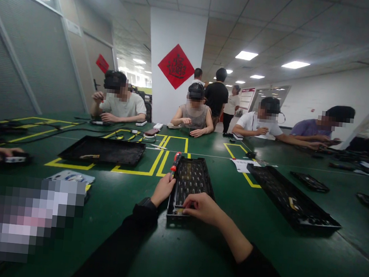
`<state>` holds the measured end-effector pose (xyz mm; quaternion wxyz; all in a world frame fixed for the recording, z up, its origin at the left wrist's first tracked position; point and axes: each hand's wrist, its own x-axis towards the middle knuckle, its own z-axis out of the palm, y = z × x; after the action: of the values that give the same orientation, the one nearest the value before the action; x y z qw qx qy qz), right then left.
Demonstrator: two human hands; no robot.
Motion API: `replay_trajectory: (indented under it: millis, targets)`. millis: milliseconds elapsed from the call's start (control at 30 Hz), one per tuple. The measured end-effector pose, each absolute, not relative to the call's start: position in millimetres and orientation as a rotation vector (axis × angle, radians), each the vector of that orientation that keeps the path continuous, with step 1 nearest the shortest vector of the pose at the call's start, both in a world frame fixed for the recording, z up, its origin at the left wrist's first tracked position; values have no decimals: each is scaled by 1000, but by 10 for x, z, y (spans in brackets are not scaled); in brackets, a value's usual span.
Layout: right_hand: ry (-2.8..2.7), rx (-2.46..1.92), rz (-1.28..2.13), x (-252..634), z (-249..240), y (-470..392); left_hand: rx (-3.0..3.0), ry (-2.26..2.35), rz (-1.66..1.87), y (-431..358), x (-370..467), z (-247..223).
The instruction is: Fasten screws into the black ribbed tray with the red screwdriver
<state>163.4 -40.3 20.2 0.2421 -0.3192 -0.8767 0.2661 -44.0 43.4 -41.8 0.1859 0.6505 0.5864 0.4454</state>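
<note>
A black rectangular tray point(193, 178) lies lengthwise in front of me, with several small light metal pieces in rows on its floor. My left hand point(163, 190) is closed at its left edge, around the shaft of a screwdriver point(176, 160) whose red and black handle points up and away. Over the tray's near end, my right hand point(202, 207) has thumb and fingers pinched together. What sits between those fingertips is too small to make out. Part of the tray's near right side is hidden under that hand.
Another black tray point(105, 150) lies at the left, and a long one point(291, 201) at the right. A white paper point(245, 165) lies near the right one. Cables point(57, 131) cross the far left. Several people sit opposite; a person's hand point(2, 155) reaches in from the left.
</note>
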Motion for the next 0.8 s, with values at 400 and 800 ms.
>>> replay_trajectory:
  millis: [400, 800]
  targets:
    - [-2428, -863, 762, 1630, 196, -380, 1782, 1653, 1234, 402, -429, -383]
    - [-2382, -840, 756, 1627, 178, -356, 1805, 1666, 1240, 381, -422, -362]
